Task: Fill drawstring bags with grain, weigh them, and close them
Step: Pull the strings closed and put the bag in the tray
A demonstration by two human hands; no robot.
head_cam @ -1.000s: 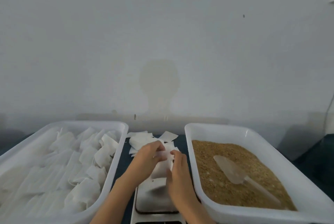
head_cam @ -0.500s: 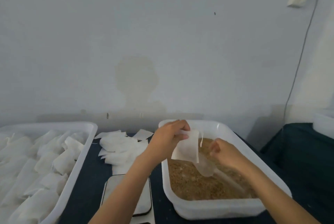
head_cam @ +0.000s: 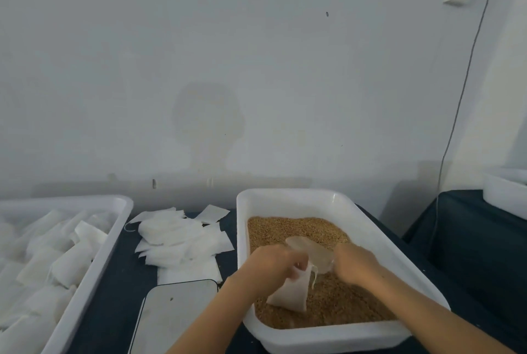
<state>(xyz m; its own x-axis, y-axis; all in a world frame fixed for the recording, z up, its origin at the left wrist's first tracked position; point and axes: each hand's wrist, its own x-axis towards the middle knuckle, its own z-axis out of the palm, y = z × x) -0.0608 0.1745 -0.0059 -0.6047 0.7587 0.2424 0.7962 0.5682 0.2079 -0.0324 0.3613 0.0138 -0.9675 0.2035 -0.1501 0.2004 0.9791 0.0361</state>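
Observation:
My left hand (head_cam: pixel 271 263) grips the top of a small white drawstring bag (head_cam: pixel 291 292), which hangs down onto the brown grain (head_cam: pixel 296 228) in a white tub (head_cam: pixel 285 196). My right hand (head_cam: pixel 355 263) holds the handle of a clear plastic scoop (head_cam: pixel 309 248), whose blade lies just above the bag's mouth. A thin drawstring dangles from the bag. A scale with a shiny plate (head_cam: pixel 174 313) sits on the dark table left of the tub.
A loose pile of flat empty bags (head_cam: pixel 176 236) lies behind the scale. A second white tub (head_cam: pixel 94 265) at the left holds several filled bags. Another white container (head_cam: pixel 504 194) stands at the far right, and a cable runs down the wall.
Both hands have come down into the grain tub. The bag moved from above the tub onto the grain, and my right hand took hold of the scoop.

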